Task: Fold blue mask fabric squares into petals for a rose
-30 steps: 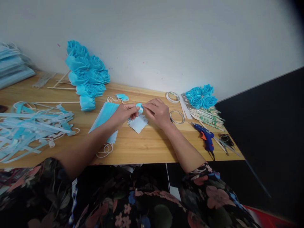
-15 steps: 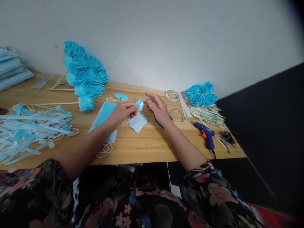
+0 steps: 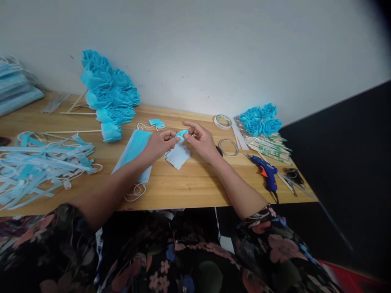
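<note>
My left hand [image 3: 160,143] and my right hand [image 3: 200,140] meet over the middle of the wooden table [image 3: 183,187]. Both pinch a small folded blue piece of mask fabric [image 3: 182,133] between fingertips. Just under it lies a pale blue cut square of fabric [image 3: 178,156]. A whole blue face mask [image 3: 134,150] with white ear loops lies flat beside my left wrist. A small blue scrap [image 3: 156,123] lies behind it.
Blue fabric flowers on sticks [image 3: 108,95] lean at the back left, a smaller bunch [image 3: 259,120] at the back right. Cut mask strips [image 3: 39,162] pile at left, stacked masks [image 3: 15,91] far left. Tape rolls [image 3: 222,121], packed chopsticks [image 3: 269,146], a blue glue gun [image 3: 266,171] and scissors [image 3: 293,177] lie right.
My right hand let go and opened half a second ago, while the left held the blue piece alone. It has now come back and pinches the piece again.
</note>
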`<state>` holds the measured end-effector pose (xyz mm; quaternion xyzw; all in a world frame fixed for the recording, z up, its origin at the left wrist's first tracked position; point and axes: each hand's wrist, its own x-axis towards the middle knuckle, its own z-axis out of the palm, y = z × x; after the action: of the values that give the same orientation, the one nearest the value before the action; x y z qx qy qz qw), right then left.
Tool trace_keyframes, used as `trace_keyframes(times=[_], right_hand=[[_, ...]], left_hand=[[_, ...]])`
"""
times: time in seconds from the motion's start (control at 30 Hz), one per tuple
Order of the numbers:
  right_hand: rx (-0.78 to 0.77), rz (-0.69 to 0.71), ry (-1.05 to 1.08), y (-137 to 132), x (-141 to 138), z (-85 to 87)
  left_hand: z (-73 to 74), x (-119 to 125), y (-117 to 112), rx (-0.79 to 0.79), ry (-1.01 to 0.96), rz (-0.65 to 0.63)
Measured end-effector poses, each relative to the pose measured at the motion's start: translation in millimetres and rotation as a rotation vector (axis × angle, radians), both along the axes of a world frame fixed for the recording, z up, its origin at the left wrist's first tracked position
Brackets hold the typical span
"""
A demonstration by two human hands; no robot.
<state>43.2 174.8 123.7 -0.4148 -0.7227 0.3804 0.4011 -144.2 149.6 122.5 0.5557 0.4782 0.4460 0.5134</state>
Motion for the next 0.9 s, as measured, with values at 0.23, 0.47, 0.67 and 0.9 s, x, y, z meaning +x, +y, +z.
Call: trace_keyframes(times=[0.23, 0.47, 0.67, 0.9], right_hand=[[-0.051, 0.005, 0.137, 4.2, 1.9, -4.3], [-0.014, -0.02, 0.079, 2.9, 0.7, -3.6], [-0.036, 0.035, 0.123, 1.5, 0.0, -3.5], [0.006, -0.015, 0.032, -1.8, -1.0, -0.8]], left_hand=[[2.0, 1.7, -0.1, -0.023, -0.012, -0.007], [4.2, 1.5, -0.2, 0.031, -0.043, 0.035], [-0.2, 1.1, 1.1, 0.051, -0.01, -0.008], [-10.4, 2.0, 3.9, 0.101, 0.02, -0.074]])
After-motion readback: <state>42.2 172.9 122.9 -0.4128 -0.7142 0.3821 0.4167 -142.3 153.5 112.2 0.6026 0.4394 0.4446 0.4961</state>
